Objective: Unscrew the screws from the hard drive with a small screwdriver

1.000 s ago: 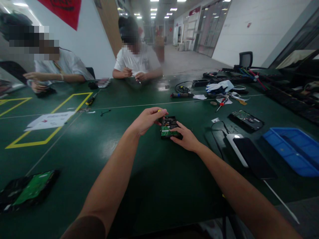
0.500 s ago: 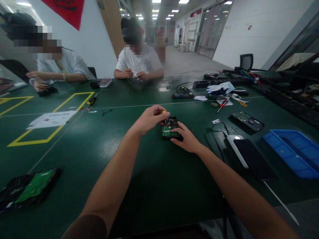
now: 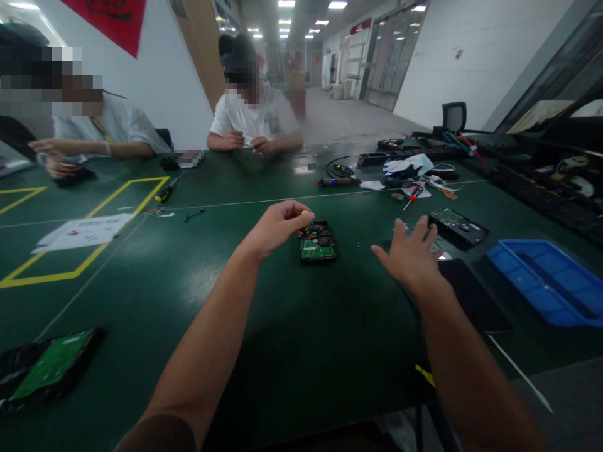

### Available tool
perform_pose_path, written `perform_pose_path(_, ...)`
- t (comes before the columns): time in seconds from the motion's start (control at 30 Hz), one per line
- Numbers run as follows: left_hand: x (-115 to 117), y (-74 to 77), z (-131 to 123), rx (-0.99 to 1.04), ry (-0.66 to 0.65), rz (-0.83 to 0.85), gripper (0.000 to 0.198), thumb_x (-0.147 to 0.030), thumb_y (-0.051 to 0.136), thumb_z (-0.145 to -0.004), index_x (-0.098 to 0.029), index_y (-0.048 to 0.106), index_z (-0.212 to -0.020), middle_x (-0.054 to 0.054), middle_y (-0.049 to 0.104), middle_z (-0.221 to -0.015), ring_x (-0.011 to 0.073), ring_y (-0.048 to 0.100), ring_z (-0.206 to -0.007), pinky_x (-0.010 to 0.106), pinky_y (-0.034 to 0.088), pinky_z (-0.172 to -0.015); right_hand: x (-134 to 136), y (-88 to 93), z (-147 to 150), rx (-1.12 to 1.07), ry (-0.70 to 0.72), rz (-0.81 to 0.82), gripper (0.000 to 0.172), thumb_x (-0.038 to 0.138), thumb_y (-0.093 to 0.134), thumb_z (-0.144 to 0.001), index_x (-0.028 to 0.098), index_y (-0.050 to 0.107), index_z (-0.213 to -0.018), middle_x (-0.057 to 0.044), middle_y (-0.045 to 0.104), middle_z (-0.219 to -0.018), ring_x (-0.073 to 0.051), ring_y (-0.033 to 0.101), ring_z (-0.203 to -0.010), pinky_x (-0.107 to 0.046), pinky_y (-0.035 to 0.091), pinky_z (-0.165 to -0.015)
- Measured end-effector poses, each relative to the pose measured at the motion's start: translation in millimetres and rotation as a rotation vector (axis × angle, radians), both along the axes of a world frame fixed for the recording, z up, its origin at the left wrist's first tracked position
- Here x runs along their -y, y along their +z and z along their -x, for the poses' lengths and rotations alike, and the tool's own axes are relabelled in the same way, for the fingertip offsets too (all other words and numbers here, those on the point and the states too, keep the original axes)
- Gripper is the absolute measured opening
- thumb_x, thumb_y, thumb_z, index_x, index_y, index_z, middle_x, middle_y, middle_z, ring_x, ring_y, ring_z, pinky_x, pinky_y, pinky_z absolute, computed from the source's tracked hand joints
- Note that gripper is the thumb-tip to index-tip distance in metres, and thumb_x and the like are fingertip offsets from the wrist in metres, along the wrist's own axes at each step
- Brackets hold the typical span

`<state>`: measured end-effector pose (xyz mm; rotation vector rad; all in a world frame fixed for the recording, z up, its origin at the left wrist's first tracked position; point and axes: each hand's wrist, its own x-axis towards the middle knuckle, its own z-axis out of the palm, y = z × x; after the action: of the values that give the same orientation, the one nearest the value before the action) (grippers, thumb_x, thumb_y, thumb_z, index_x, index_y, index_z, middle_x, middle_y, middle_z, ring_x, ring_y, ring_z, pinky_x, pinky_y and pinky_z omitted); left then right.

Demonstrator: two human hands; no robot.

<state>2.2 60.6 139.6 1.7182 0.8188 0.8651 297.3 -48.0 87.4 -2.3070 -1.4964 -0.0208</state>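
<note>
My left hand (image 3: 281,227) is closed, with thumb and fingers pinched on a small yellow-topped tool (image 3: 306,213). Most of that tool is hidden, so I cannot tell its exact kind. Just below and right of these fingers lies a hard drive (image 3: 318,243), its green circuit board facing up. My right hand (image 3: 414,254) is open with fingers spread, apart from that drive and holding nothing. It hovers over the table's right side, hiding part of a white device with a dark phone-like slab (image 3: 471,292). A second hard drive (image 3: 459,228) lies just beyond its fingertips.
A blue tray (image 3: 549,282) stands at the right. Another drive with a green board (image 3: 54,364) lies at the near left. Tools, including a red-handled screwdriver (image 3: 413,196), and gloves (image 3: 409,166) lie farther back. Two people sit across the green table (image 3: 226,282).
My right hand has let go of the hard drive and moved right, its fingers spreading. My left hand keeps its pinch on the yellow-topped tool beside the drive. The view has shifted slightly.
</note>
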Motion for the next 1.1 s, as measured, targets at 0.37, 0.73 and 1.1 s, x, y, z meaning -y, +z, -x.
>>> perform_pose_path(0.37,2,1.1,1,-0.003,0.012,0.004,0.029,-0.042,0.073,-0.085,-0.017,0.070,-0.100,0.007,0.069,-0.099,0.0169,0.063,-0.089,0.030,0.053,-0.075,11,29.9,-34,0.113,-0.186,0.241,0.084,0.071,0.059,-0.088,0.007,0.051,-0.142,-0.038,0.046,-0.143,-0.057,0.048,-0.133,-0.068,0.048,-0.095)
perform_pose_path(0.73,1,-0.7,1,0.006,0.021,0.006,0.033,-0.044,0.074,-0.084,-0.016,0.070,-0.100,0.008,0.070,-0.100,0.0178,0.064,-0.090,0.030,0.053,-0.075,-14,-8.7,48,0.093,0.423,0.000,0.023,0.029,0.046,-0.104,0.021,0.067,-0.100,-0.011,0.074,-0.098,-0.027,0.068,-0.087,-0.039,0.049,-0.074)
perform_pose_path(1.1,-1,-1.6,0,0.013,0.011,0.005,0.027,-0.038,0.073,-0.086,-0.015,0.070,-0.101,0.007,0.069,-0.098,0.0165,0.063,-0.088,0.029,0.052,-0.073,-30,-37.6,50,0.025,0.629,0.000,0.029,0.034,0.042,-0.109,0.022,0.067,-0.118,-0.007,0.073,-0.107,-0.019,0.066,-0.092,-0.029,0.042,-0.077)
